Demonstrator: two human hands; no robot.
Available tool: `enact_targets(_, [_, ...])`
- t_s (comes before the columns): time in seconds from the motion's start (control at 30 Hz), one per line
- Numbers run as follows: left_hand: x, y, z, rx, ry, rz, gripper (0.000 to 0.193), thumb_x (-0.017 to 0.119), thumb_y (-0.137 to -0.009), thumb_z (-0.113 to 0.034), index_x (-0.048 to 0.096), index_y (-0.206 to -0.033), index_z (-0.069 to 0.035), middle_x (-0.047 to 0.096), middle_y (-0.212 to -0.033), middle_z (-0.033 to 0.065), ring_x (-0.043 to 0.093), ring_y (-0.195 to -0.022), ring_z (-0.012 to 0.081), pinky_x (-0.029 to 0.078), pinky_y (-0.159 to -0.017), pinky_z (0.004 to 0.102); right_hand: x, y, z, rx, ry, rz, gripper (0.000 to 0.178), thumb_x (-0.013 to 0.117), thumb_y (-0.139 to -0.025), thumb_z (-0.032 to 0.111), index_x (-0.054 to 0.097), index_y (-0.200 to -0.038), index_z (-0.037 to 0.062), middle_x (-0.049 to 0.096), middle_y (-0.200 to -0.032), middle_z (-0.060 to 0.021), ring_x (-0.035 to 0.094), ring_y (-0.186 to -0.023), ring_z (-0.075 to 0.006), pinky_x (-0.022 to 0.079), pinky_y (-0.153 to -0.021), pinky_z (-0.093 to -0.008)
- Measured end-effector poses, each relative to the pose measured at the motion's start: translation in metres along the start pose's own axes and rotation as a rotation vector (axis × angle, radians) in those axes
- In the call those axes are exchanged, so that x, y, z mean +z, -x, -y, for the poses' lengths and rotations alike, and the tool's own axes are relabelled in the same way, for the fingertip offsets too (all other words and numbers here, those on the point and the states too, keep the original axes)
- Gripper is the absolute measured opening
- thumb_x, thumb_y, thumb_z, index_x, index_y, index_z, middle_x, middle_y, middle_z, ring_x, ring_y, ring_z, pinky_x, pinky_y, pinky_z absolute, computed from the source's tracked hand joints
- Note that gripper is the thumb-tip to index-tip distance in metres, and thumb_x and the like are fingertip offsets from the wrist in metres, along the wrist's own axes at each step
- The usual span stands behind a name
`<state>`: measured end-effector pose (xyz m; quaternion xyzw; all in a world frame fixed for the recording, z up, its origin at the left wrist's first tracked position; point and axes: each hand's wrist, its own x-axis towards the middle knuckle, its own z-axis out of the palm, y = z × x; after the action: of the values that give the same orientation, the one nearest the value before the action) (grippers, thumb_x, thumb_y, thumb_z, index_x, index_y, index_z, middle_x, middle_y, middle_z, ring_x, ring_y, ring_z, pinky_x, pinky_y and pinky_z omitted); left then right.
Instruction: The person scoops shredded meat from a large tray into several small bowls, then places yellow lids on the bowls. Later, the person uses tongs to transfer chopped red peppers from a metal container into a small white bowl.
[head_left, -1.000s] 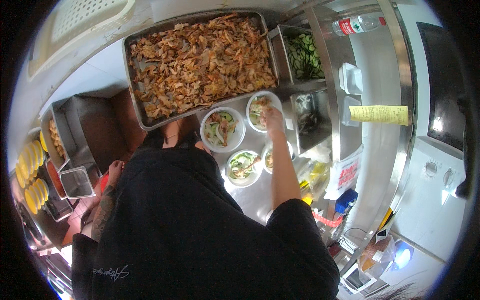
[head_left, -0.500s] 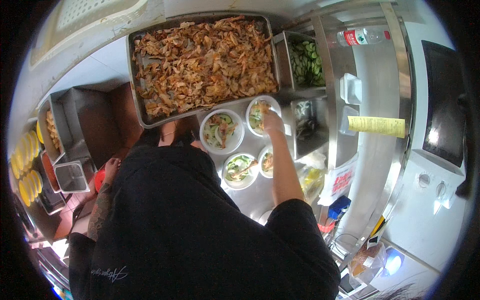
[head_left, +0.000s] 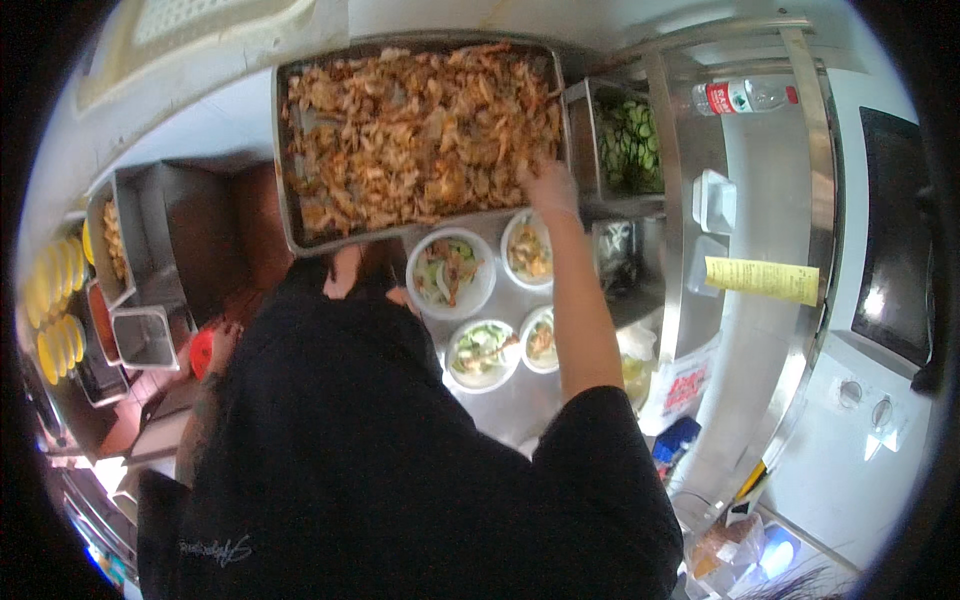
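Now the right hand point(head_left: 548, 188) is at the near right corner of a metal tray point(head_left: 287, 190), reaching down to the shredded meat point(head_left: 420, 140) that covers it. Blur hides the fingertips, so I cannot tell whether they are spread or pinching some. The left hand point(head_left: 226, 342) is low at the person's left side, next to a red round thing point(head_left: 203, 352); whether it grips anything I cannot tell.

Just on the near side of the tray, 4 white bowls point(head_left: 455, 309) stand in 2 rows on a steel counter point(head_left: 515, 405), holding green and pale slices with brown pieces. Right of the tray, cucumber slices point(head_left: 630, 150) sit in a pan point(head_left: 597, 150).

Writing shows in 4 places. A clear bottle point(head_left: 745, 98), lying on its side on the shelf point(head_left: 765, 180), wears a red label with white characters. A yellow slip point(head_left: 765, 280) bears lines of print too small to make out. A white packet point(head_left: 685, 388) carries large red characters. The black shirt point(head_left: 420, 480) has pale script, upside down.
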<state>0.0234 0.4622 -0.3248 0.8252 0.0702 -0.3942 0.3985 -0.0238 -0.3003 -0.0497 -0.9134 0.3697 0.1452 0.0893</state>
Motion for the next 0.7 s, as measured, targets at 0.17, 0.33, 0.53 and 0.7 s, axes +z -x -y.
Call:
enact_targets(0.17, [-0.007,0.015,-0.02,-0.1,0.243,0.024,0.022,0.06,-0.101,-0.025,0.066,-0.1,-0.004,0.067,-0.083,0.0035,0.06,-0.068,0.0092,0.047,-0.059,0.0241,0.031,-0.037,0.006,0.166,-0.069,0.11,0.049,0.059,-0.097,0.024,0.054,-0.143,0.0085,0.055,-0.144,-0.0189,0.055,-0.13,-0.0355,0.044,-0.11,-0.0457])
enact_targets(0.33, [0.001,0.032,-0.02,-0.014,0.08,-0.078,0.025,0.062,-0.099,-0.026,0.068,-0.104,-0.002,0.069,-0.086,0.0034,0.063,-0.073,0.0124,0.051,-0.067,0.0273,0.026,-0.048,-0.039,0.064,-0.341,0.077,0.037,0.063,-0.096,0.024,0.063,-0.129,0.0065,0.063,-0.128,-0.0187,0.064,-0.112,-0.0333,0.052,-0.095,-0.0453])
enact_targets(0.53, [-0.001,0.023,0.006,-0.051,-0.073,-0.088,0.026,0.063,-0.097,-0.024,0.071,-0.1,0.0,0.072,-0.088,0.0044,0.065,-0.08,0.014,0.051,-0.072,0.0291,-0.004,-0.033,-0.069,0.135,-0.829,-0.034,0.021,0.066,-0.096,0.019,0.067,-0.111,0.0042,0.068,-0.089,-0.0097,0.065,-0.078,-0.0198,0.054,-0.071,-0.0341])
enact_targets(0.7, [-0.004,0.01,-0.014,0.071,-0.037,-0.107,0.022,0.063,-0.097,-0.021,0.07,-0.099,-0.001,0.07,-0.085,0.0023,0.063,-0.075,0.0124,0.05,-0.068,0.0277,-0.018,0.009,-0.084,0.094,-0.946,-0.033,0.02,0.058,-0.092,0.004,0.066,-0.11,0.001,0.067,-0.085,-0.0065,0.06,-0.066,-0.0146,0.05,-0.062,-0.031])
